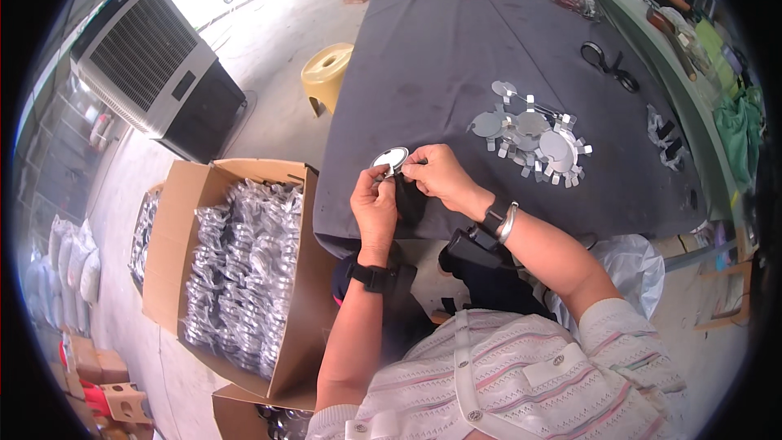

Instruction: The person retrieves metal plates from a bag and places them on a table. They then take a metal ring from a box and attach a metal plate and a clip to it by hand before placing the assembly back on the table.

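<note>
A small round disc point(391, 158) with a pale, shiny face and a dark rim is held up over the near left edge of the cloth-covered table point(423, 57). My left hand point(376, 205) is closed on its lower edge, thumb and fingers pinching it. My right hand point(441, 175) is also closed, its fingertips pinched at the disc's right edge. Something black hangs just below the disc, partly hidden by my hands. Right of my hands lies a loose pile of silver discs with small square tabs point(533, 137).
An open carton point(289, 301) full of plastic-wrapped shiny pieces stands left of my left arm. Two joined black rings point(609, 67) lie at the table's far right. Beyond the carton are a yellow stool point(327, 69) and a large air cooler point(151, 57). Cluttered shelving point(692, 106) borders the right side.
</note>
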`<state>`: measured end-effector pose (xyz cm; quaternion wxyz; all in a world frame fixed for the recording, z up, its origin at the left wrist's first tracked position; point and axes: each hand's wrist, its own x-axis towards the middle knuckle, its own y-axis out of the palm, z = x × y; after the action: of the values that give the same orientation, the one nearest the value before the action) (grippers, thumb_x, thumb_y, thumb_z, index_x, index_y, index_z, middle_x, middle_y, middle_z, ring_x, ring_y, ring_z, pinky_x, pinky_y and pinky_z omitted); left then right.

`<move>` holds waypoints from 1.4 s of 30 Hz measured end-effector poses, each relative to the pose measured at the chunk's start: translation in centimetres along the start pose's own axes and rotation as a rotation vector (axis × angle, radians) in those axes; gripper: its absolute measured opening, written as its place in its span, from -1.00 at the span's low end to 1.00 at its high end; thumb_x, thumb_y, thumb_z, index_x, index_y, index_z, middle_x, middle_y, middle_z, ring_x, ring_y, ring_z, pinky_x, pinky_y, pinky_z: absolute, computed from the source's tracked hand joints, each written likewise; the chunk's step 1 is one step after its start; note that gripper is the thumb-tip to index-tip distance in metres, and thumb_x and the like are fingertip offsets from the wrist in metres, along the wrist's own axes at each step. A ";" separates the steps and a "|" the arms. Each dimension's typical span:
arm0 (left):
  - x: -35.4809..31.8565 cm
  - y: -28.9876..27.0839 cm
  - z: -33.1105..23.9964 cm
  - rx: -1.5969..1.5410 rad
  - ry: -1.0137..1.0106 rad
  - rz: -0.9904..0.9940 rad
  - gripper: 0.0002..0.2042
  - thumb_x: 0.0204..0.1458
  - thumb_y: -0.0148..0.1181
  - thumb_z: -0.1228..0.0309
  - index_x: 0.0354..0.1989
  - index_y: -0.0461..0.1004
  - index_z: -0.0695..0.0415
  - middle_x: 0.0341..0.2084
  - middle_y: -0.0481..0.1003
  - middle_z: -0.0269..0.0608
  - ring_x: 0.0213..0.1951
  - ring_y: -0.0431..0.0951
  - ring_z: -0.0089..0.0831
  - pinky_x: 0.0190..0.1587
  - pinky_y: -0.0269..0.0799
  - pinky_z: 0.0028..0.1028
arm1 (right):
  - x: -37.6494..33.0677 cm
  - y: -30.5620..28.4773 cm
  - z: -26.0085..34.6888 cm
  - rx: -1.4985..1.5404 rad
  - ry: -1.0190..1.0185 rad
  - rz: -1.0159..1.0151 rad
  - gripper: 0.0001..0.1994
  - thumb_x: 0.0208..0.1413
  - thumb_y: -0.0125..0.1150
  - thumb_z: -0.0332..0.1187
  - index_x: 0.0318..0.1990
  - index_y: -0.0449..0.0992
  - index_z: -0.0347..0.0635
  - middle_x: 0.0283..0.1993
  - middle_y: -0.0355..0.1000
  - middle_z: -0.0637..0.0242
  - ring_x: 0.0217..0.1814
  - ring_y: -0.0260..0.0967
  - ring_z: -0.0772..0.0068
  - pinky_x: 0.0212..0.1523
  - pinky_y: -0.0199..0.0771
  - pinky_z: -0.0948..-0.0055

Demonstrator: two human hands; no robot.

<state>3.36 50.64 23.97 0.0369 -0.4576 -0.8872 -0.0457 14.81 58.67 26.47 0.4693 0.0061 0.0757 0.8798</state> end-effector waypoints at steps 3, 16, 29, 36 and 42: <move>0.0 0.0 -0.2 -0.002 0.000 0.005 -0.85 0.10 0.01 0.55 -0.19 0.46 0.18 -0.68 0.39 -0.42 -0.75 0.25 -0.72 -0.75 0.17 -0.63 | 0.0 -0.5 0.3 0.156 0.133 0.079 -0.91 0.03 0.15 -0.52 -0.38 0.46 -0.41 -0.51 0.39 0.31 -0.66 0.17 0.68 -0.69 0.10 0.65; -0.1 -0.4 -0.3 -0.046 -0.039 0.017 -0.86 0.10 0.05 0.53 -0.19 0.49 0.15 -0.63 0.41 -0.45 -0.69 0.28 -0.75 -0.71 0.17 -0.66 | 1.2 -1.4 0.8 -0.139 -0.004 0.173 -0.90 0.05 0.25 -0.47 -0.34 0.49 -0.32 -0.50 0.37 0.40 -0.60 0.14 0.76 -0.69 0.01 0.68; -0.7 0.0 -2.1 -0.184 -0.226 -0.040 -0.78 0.09 0.05 0.53 -0.07 0.40 0.18 -0.54 0.48 -0.27 -0.64 0.43 -0.59 -0.69 0.30 -0.60 | 0.3 -3.9 1.6 -1.019 -0.269 0.150 -0.79 -0.06 0.11 -0.54 -0.20 0.50 -0.27 -0.32 0.52 0.09 -0.20 0.45 0.04 -0.17 0.36 0.23; -0.4 -0.8 -3.1 -0.080 -0.291 -0.186 -0.81 0.05 0.12 0.49 -0.17 0.35 0.21 -0.53 0.46 -0.20 -0.60 0.48 -0.50 -0.67 0.39 -0.54 | -2.9 -3.6 4.9 -1.532 -0.787 0.288 -0.94 -0.08 0.09 -0.51 -0.45 0.46 -0.12 -0.52 0.40 0.35 -0.26 0.33 0.28 -0.24 0.27 0.24; 0.5 -1.4 -2.2 -0.138 -0.298 -0.147 -0.92 -0.02 0.16 0.53 -0.35 0.43 0.19 -0.53 0.45 -0.30 -0.58 0.43 -0.54 -0.69 0.30 -0.56 | -2.7 -4.1 5.9 -1.435 -0.761 0.385 -0.89 -0.02 0.18 -0.50 -0.30 0.51 -0.21 -0.40 0.47 0.29 -0.31 0.42 0.24 -0.35 0.39 0.33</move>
<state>1.97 49.95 26.12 -0.1298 -0.3946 -0.9087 -0.0410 20.15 59.43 31.88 0.1941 0.0151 -0.6693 0.7170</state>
